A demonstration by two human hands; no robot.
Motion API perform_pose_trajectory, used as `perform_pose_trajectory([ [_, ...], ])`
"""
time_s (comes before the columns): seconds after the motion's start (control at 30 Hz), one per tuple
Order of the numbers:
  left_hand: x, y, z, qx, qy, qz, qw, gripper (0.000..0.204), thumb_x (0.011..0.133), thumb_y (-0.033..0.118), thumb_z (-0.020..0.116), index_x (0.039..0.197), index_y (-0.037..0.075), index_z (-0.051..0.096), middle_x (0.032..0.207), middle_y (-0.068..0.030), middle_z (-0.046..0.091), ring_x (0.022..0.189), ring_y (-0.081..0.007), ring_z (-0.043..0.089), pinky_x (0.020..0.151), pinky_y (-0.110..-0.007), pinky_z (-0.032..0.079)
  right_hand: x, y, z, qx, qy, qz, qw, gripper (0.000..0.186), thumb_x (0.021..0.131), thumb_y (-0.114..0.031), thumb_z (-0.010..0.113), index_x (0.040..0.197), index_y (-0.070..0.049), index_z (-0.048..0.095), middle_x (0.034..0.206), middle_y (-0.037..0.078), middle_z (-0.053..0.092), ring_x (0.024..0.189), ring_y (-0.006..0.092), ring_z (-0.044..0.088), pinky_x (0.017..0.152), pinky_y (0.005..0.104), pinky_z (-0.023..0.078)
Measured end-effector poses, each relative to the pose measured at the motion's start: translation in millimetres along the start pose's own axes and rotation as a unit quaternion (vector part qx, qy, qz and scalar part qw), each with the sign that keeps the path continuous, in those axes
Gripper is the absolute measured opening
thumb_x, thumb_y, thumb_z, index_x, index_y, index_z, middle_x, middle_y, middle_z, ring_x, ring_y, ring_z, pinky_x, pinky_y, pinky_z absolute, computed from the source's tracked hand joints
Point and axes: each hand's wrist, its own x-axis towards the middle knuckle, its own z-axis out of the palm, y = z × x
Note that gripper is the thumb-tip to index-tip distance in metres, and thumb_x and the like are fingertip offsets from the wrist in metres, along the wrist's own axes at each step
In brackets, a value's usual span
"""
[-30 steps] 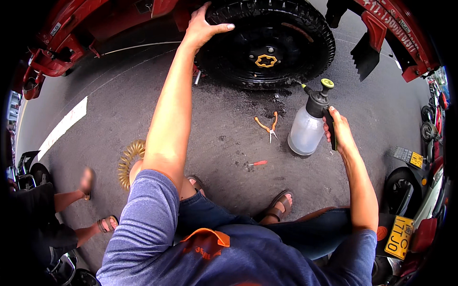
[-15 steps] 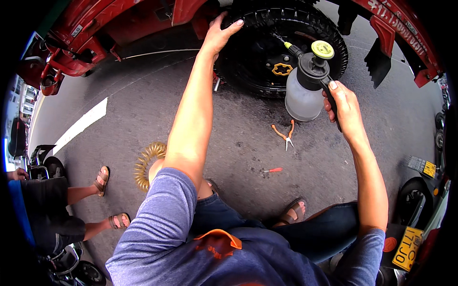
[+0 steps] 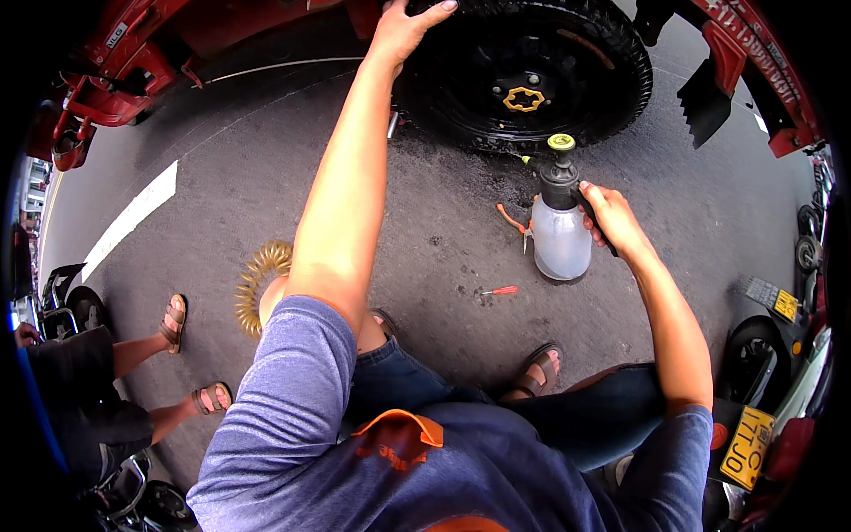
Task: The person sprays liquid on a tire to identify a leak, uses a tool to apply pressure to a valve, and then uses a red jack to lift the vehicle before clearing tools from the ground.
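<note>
My left hand (image 3: 403, 34) rests at the upper left edge of a wet black tyre (image 3: 625, 106), thumb and fingers spread; part of it runs out of view at the top. The wheel's dark rim (image 3: 474, 66) bears a yellow centre piece (image 3: 524, 99). My right hand (image 3: 613, 217) is wrapped round the black handle of a pump sprayer (image 3: 562, 244) with a cloudy white tank and a yellow-green knob. Its nozzle (image 3: 526, 160) points left at the tyre's lower edge, with a little liquid at the tip. Orange-handled pliers (image 3: 510, 215) lie partly hidden behind the tank.
A small red-handled screwdriver (image 3: 503, 291) lies on the asphalt before me. A coiled yellowish hose (image 3: 251, 288) is beside my left knee. The red vehicle body (image 3: 266, 40) overhangs the wheel. Another person's sandalled foot (image 3: 211, 399) is at left; a motorbike (image 3: 753, 372) stands right.
My right hand has lowered the sprayer toward me, taking its nozzle from before the rim to the tyre's lower edge. The view has shifted; my left hand stays on the tyre.
</note>
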Motion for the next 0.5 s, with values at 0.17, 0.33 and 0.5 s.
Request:
perform_pose_trajectory([
  [0.17,-2.0,3.6,5.8,-0.026,-0.017,0.009,0.999,0.087,0.078,0.042,0.076,0.142,-0.003,0.039,0.142,-0.0232,0.044,0.131,-0.0297,0.044,0.108,-0.037,0.035,10.6,34.6,-30.2,-0.048,0.065,0.016,0.997,0.055,0.094,-0.054,0.046,0.086,-0.001,0.059,0.062,0.003,0.054,0.047,0.0112,0.050,0.042,0.0283,0.039],
  [0.33,-2.5,-1.8,-0.3,-0.033,-0.020,0.008,0.999,0.086,0.080,0.039,0.075,0.143,-0.004,0.036,0.140,-0.0214,0.047,0.130,-0.0284,0.045,0.109,-0.037,0.034,19.4,51.3,-55.4,0.007,0.063,0.004,0.998,0.057,0.093,-0.059,0.049,0.088,-0.003,0.058,0.064,0.001,0.052,0.049,0.0091,0.048,0.043,0.0260,0.037],
  [0.5,1.1,6.7,2.2,-0.034,-0.091,-0.055,0.994,0.093,0.080,0.048,0.072,0.148,0.001,0.030,0.146,-0.0211,0.040,0.136,-0.0288,0.038,0.112,-0.037,0.030,-6.3,87.0,-70.3,0.092,0.039,0.002,0.995,0.052,0.095,-0.055,0.048,0.089,-0.004,0.056,0.066,0.000,0.051,0.049,0.0085,0.045,0.043,0.0247,0.035],
])
